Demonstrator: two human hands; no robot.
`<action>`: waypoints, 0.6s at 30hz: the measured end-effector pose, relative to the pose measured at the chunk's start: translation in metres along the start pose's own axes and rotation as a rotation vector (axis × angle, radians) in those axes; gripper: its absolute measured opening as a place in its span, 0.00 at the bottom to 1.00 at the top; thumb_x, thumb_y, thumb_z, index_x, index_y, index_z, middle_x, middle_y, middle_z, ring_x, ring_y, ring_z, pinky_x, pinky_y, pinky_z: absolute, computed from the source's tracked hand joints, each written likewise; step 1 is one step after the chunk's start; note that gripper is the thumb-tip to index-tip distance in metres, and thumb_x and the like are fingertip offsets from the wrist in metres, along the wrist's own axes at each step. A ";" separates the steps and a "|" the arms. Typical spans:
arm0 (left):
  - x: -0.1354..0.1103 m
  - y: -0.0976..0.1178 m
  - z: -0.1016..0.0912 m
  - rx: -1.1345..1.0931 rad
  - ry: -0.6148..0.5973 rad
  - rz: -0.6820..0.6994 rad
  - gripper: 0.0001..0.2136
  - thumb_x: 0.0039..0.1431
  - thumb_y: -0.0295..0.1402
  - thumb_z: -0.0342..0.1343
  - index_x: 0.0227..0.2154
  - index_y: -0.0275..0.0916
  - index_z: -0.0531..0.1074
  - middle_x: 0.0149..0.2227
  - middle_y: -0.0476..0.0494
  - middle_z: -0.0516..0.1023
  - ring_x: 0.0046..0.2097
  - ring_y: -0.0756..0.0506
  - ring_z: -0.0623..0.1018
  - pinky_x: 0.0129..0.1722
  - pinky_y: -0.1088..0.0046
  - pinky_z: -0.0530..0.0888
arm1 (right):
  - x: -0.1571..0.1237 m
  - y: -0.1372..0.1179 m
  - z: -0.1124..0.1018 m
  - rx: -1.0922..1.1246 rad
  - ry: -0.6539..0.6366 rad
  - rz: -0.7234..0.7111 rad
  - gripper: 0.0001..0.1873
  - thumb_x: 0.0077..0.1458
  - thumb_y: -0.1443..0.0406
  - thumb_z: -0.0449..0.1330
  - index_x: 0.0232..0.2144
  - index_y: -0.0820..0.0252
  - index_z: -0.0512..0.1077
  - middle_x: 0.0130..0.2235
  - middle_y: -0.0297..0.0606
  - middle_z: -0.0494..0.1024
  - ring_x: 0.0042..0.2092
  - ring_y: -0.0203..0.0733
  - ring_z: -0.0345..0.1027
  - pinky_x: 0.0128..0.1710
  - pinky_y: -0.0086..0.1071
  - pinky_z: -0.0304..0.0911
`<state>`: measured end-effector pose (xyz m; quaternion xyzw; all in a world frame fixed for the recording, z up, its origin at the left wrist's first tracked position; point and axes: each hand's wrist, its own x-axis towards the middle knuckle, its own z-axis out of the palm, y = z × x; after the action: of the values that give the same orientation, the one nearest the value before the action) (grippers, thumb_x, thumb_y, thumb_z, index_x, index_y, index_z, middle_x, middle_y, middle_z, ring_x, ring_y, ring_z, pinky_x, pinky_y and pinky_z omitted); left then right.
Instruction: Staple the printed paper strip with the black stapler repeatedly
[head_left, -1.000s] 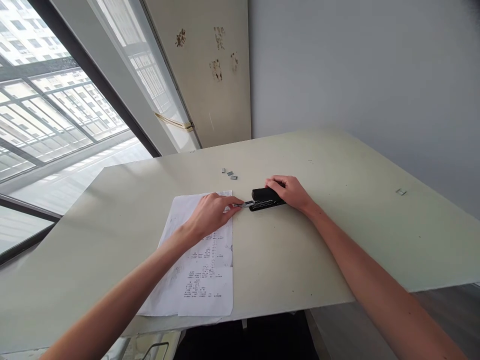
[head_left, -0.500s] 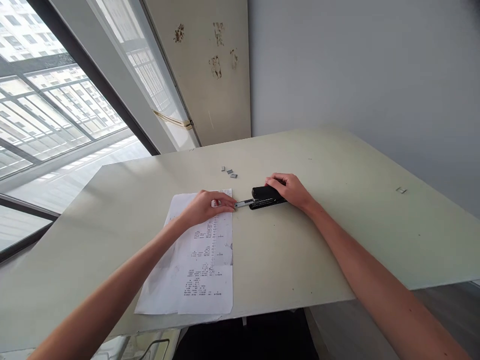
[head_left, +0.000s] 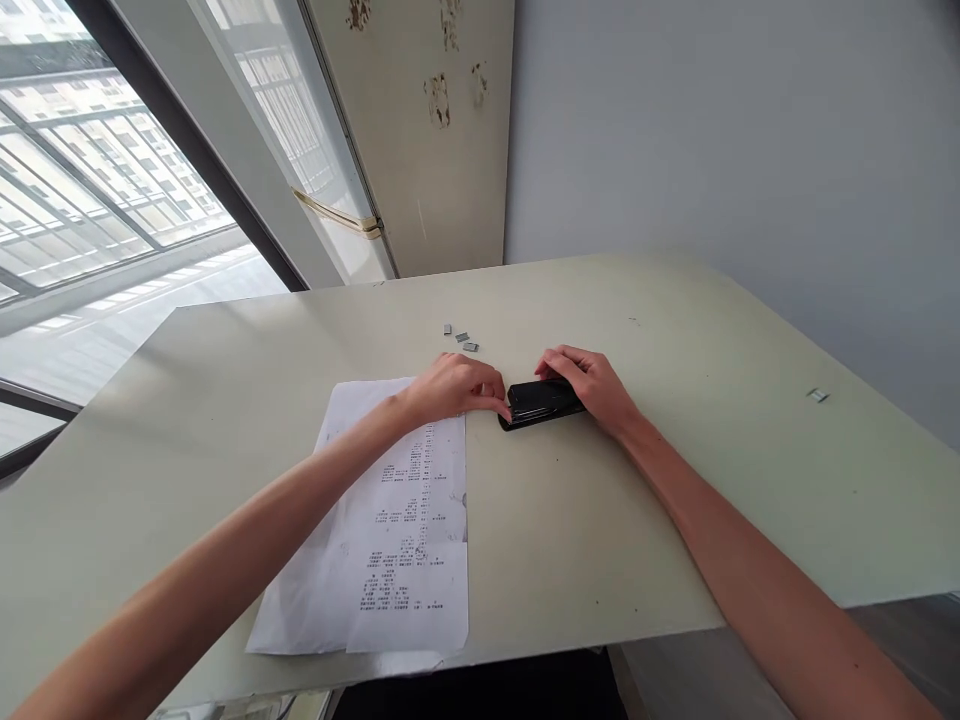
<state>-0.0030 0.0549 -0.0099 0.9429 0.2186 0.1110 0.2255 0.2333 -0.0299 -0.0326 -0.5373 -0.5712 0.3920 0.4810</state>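
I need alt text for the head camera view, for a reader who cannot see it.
Two bare hands meet at a black stapler on a pale green table: the right hand grips its rear, the left hand touches its front end. A printed paper sheet lies under the left wrist; small staple strips lie just beyond.

Pale green table (head_left: 675,300) bore three loose staple strips (head_left: 461,337) near its middle and a lone staple strip (head_left: 817,395) well apart toward the right edge. Behind stood a grey wall (head_left: 750,150), a patchy cream panel (head_left: 427,150) and a window (head_left: 90,170).
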 end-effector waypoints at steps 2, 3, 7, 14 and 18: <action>0.001 0.001 0.005 0.039 0.028 0.005 0.23 0.65 0.58 0.57 0.29 0.43 0.80 0.29 0.49 0.81 0.29 0.49 0.75 0.30 0.71 0.63 | 0.000 -0.002 0.001 0.032 -0.002 0.017 0.25 0.64 0.44 0.57 0.29 0.55 0.77 0.33 0.38 0.79 0.39 0.46 0.72 0.45 0.37 0.65; 0.001 0.001 0.008 0.058 0.042 0.008 0.25 0.66 0.59 0.54 0.28 0.43 0.79 0.29 0.48 0.82 0.29 0.48 0.75 0.29 0.70 0.62 | 0.000 -0.002 0.002 0.037 -0.010 0.026 0.26 0.64 0.42 0.56 0.30 0.55 0.77 0.34 0.39 0.79 0.40 0.46 0.73 0.45 0.38 0.65; -0.003 0.001 0.013 0.104 0.072 0.039 0.28 0.70 0.59 0.48 0.28 0.43 0.78 0.29 0.47 0.81 0.27 0.48 0.74 0.28 0.69 0.60 | -0.001 -0.004 0.003 0.033 -0.027 0.037 0.28 0.64 0.40 0.55 0.31 0.55 0.77 0.34 0.39 0.79 0.40 0.46 0.74 0.47 0.38 0.66; -0.038 -0.003 0.002 0.157 0.201 -0.023 0.21 0.69 0.56 0.54 0.41 0.43 0.78 0.37 0.46 0.81 0.39 0.44 0.78 0.41 0.66 0.71 | -0.003 -0.005 0.006 -0.091 -0.083 0.024 0.23 0.64 0.45 0.58 0.30 0.56 0.76 0.33 0.36 0.78 0.36 0.42 0.68 0.35 0.34 0.62; -0.075 -0.019 -0.005 0.332 0.380 -0.380 0.19 0.74 0.51 0.48 0.50 0.40 0.72 0.50 0.38 0.77 0.52 0.37 0.73 0.55 0.55 0.69 | -0.007 -0.004 0.009 -0.111 -0.068 0.001 0.20 0.65 0.50 0.58 0.28 0.56 0.75 0.30 0.33 0.74 0.33 0.39 0.64 0.33 0.33 0.58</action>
<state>-0.0779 0.0377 -0.0228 0.8716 0.4440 0.2038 0.0403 0.2235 -0.0366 -0.0313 -0.5500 -0.6077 0.3779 0.4306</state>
